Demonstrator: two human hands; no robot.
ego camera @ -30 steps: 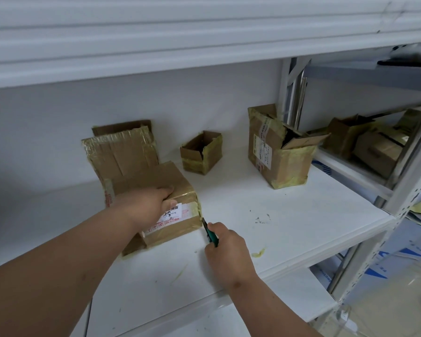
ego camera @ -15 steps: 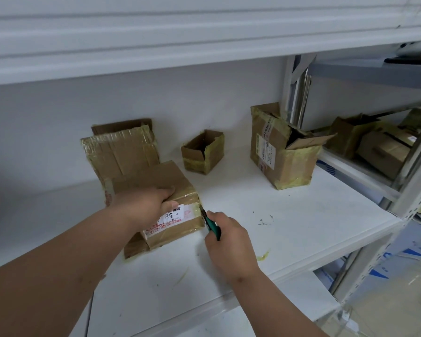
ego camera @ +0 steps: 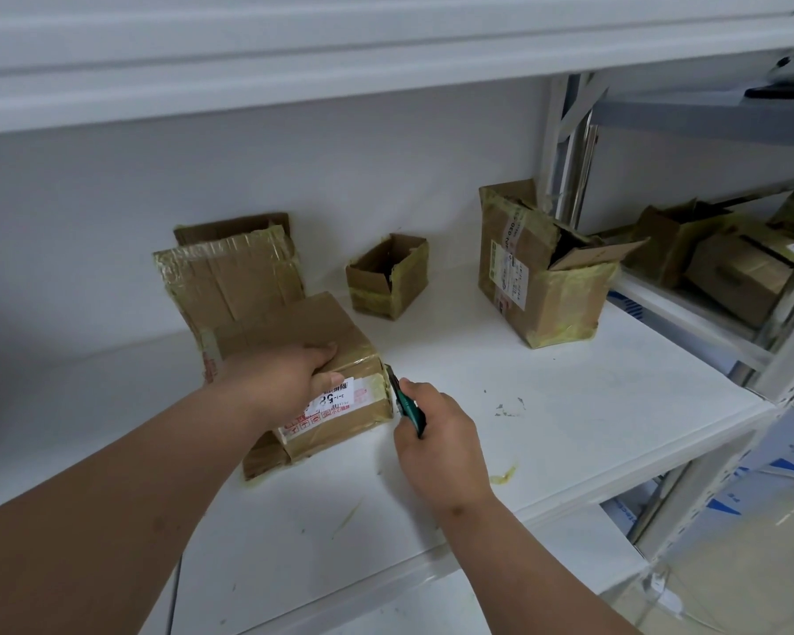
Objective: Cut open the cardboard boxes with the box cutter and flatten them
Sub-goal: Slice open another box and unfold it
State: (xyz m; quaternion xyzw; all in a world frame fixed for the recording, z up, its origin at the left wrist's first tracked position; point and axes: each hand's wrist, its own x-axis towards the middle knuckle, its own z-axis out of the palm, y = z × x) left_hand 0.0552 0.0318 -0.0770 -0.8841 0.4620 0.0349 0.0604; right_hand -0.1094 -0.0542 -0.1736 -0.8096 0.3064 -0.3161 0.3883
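The taped cardboard box [ego camera: 303, 359] sits near the front of the white shelf [ego camera: 592, 405], at about ten o'clock from the right hand, and the left hand [ego camera: 285, 382] lies over its top with fingers curled over the near edge, probably to keep it from sliding under the blade. The right hand [ego camera: 436, 446] is closed around the green box cutter [ego camera: 409, 407], whose tip seems to touch the box's right corner seam, though contact is hard to confirm.

White metal shelving [ego camera: 569, 405] against plain white wall [ego camera: 248, 185]; second rack [ego camera: 688, 309] at right; pale floor [ego camera: 729, 579].
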